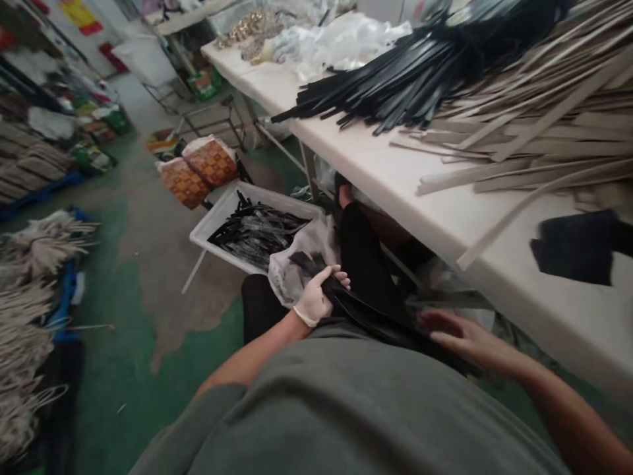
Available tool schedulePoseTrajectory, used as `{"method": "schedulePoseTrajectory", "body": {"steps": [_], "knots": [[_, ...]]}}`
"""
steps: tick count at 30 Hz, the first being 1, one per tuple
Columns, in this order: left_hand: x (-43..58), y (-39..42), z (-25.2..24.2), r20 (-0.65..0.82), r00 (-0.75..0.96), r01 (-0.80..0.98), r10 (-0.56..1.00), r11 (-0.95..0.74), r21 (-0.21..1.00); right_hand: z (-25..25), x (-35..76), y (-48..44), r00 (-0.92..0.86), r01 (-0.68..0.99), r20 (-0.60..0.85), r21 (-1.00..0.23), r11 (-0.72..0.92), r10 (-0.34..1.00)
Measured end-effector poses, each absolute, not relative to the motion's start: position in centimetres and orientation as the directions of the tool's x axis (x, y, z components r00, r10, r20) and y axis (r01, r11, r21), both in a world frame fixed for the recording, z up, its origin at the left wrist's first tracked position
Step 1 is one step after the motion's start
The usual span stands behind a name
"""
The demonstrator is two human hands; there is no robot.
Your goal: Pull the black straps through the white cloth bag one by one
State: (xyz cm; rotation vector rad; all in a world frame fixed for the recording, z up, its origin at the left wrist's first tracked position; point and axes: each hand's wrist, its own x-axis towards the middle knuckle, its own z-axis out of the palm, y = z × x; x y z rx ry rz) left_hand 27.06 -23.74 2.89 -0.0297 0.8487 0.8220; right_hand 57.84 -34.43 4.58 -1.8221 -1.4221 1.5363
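My left hand (pixel 316 295), in a pale fingerless glove, is wrapped round one end of a bundle of black strips (pixel 368 315). The bundle runs across my lap toward the right. At its far part is my right hand (pixel 457 335), bare and blurred; its fingers curve beside the strips, and I cannot make out whether they grip them. Under my left hand a whitish plastic bag (pixel 289 274) hangs at the corner of a white bin (pixel 217 249). Many short black strips (pixel 262 227) fill that bin.
The white table (pixel 376 168) on my right bears long black strips (pixel 395 86), beige strips (pixel 544 132), a dark flat piece (pixel 573 247) and clear plastic bags (pixel 341 43). A checkered cushion (pixel 198 171) lies beyond the bin. Beige bundles (pixel 30 297) lie on the left.
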Motion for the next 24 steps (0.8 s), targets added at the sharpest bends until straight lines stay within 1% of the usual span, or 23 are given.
{"method": "schedulePoseTrajectory", "body": {"steps": [1,3,5,8,9,11,13,15,17,19,20,22,24], "knots": [[27.1,-24.1,2.8,-0.647,0.428,-0.624,0.631,0.724,0.294,4.8,57.2,-32.7,-0.092,0.398,-0.495,-0.814,-0.424,0.864],[27.3,-24.7,2.9,-0.573,0.513,-0.574,0.639,0.752,0.325,5.0,55.1,-28.9,-0.138,0.274,-0.469,-0.864,-0.422,0.872],[27.6,-25.1,2.9,-0.502,0.592,-0.520,0.630,0.775,0.359,4.8,52.0,-25.1,-0.292,0.158,-0.493,-0.870,-0.467,0.820],[27.9,-25.4,2.6,-0.432,0.696,-0.441,0.574,0.816,0.374,3.7,46.4,-20.7,-0.605,0.053,-0.539,-0.762,-0.645,0.587],[28.0,-25.3,2.5,-0.416,0.719,-0.427,0.557,0.826,0.369,3.4,44.6,-19.7,-0.678,0.031,-0.527,-0.717,-0.696,0.513],[27.9,-25.1,2.1,-0.393,0.743,-0.423,0.543,0.834,0.354,2.9,41.6,-18.5,-0.760,0.001,-0.506,-0.629,-0.777,0.408],[27.6,-24.8,1.6,-0.388,0.750,-0.415,0.536,0.838,0.355,2.4,39.7,-17.9,-0.766,-0.029,-0.522,-0.554,-0.832,0.374],[26.9,-24.7,0.7,-0.423,0.746,-0.363,0.515,0.846,0.389,1.8,38.7,-17.7,-0.714,-0.065,-0.575,-0.513,-0.856,0.399],[25.8,-24.7,-0.5,-0.494,0.736,-0.256,0.463,0.866,0.430,1.2,38.4,-17.7,-0.632,-0.098,-0.618,-0.535,-0.839,0.468],[24.4,-24.6,-1.7,-0.581,0.684,-0.163,0.441,0.869,0.468,0.6,38.4,-17.8,-0.552,-0.097,-0.627,-0.607,-0.789,0.550],[23.6,-24.5,-2.2,-0.621,0.627,-0.146,0.470,0.854,0.499,0.4,38.5,-17.9,-0.520,-0.079,-0.623,-0.647,-0.759,0.585],[22.0,-23.9,-2.8,-0.670,0.450,-0.171,0.591,0.793,0.585,0.2,38.7,-18.1,-0.457,-0.006,-0.624,-0.710,-0.704,0.633],[20.9,-23.0,-2.8,-0.660,0.262,-0.237,0.704,0.710,0.663,0.3,38.8,-18.6,-0.399,0.111,-0.648,-0.737,-0.667,0.649]]}}
